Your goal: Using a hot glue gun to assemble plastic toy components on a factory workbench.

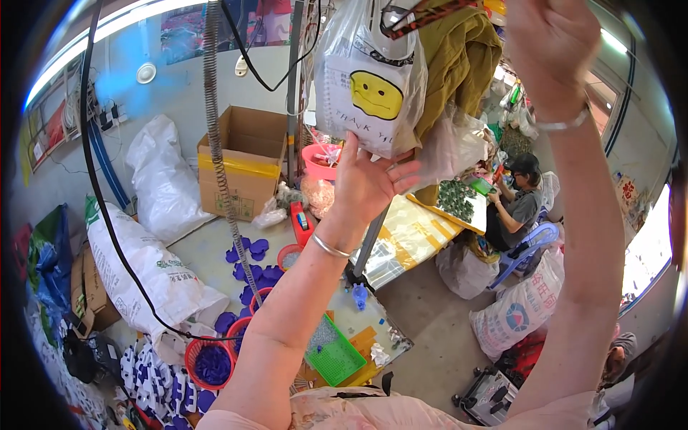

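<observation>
A white plastic bag [373, 57] with a yellow smiling face hangs at the top middle. Below it my left hand [365, 175] is turned up, its fingers spread and touching the bag's lower edge. My right hand [552, 54] is raised at the upper right, blurred and partly cut off by the top edge. Its fingers look curled in; what they hold, if anything, cannot be made out. Between the hands hang an olive-brown cloth [459, 57] and a dark red patterned strap [433, 16], which crosses beside the bag's handles.
Below lies a worktable with a green tray [338, 358], a red basket [213, 362] of purple pieces and a red box [301, 223]. A coiled cable [218, 129] hangs at left, near a cardboard box [244, 154]. Another person [519, 201] sits at right by a blue chair [534, 244].
</observation>
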### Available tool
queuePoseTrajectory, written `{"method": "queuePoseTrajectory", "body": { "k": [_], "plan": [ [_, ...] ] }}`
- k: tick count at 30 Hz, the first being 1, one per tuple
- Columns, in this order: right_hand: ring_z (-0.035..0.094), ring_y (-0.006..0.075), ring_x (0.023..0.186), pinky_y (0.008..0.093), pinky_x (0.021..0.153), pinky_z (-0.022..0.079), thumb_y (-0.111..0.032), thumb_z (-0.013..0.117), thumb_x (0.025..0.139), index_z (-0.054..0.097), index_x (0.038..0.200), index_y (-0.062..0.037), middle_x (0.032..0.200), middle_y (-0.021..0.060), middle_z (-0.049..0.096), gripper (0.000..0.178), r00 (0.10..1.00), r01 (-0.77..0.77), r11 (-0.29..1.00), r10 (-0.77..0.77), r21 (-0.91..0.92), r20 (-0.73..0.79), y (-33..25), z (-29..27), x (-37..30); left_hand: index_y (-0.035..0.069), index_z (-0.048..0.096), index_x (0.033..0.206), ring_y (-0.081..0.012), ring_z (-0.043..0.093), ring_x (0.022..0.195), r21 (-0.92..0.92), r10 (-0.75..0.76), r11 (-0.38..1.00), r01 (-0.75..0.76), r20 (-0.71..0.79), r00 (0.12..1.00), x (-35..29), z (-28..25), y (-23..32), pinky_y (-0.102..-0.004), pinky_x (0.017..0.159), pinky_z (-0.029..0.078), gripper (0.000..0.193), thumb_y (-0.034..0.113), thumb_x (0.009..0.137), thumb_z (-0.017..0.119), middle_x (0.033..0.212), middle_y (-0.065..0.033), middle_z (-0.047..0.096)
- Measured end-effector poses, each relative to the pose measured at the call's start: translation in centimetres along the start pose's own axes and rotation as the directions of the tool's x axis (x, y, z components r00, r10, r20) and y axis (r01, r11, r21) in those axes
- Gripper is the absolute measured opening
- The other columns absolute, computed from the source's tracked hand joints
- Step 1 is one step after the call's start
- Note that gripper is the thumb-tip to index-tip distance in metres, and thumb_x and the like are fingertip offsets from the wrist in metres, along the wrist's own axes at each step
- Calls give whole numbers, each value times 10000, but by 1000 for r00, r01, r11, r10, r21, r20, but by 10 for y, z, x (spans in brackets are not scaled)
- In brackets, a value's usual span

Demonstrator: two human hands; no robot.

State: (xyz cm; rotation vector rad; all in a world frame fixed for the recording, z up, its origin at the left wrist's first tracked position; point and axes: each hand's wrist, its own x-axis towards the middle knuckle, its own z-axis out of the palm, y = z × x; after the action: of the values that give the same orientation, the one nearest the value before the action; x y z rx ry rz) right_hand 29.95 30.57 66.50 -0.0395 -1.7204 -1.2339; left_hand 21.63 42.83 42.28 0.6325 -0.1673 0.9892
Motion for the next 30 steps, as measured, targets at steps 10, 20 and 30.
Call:
{"method": "queuePoseTrajectory", "body": {
  "k": [10,20,30],
  "plan": [
    [561,46,680,196,599,447,86,528,803,680,879,14,789,13,654,185,71,-973,-42,879,225,472,-152,-60,-151,69,497,1278,-214,652,773,345,-333,890,298,46,942,-143,-22,-81,-365,736,527,426,367,974,481,1026,-115,652],
    [535,102,526,234,480,441,15,557,788,654,842,16,708,47,619,110,-773,-352,-893,109,-280,625,-397,-75,-337,17,617,1014,-264,607,768,986,-174,-160,-49,21,985,-310,-63,-49,-354,652,486,285,55,752,721,929,-97,598],
    [571,146,607,251,481,439,-79,599,846,614,857,-1,782,64,617,80,-574,175,-780,-577,-601,581,-487,-44,-327,52,611,971,-314,590,857,862,-290,-503,65,-239,927,-415,-123,-60,-405,714,487,215,86,767,670,975,-120,577]
  ]
}}
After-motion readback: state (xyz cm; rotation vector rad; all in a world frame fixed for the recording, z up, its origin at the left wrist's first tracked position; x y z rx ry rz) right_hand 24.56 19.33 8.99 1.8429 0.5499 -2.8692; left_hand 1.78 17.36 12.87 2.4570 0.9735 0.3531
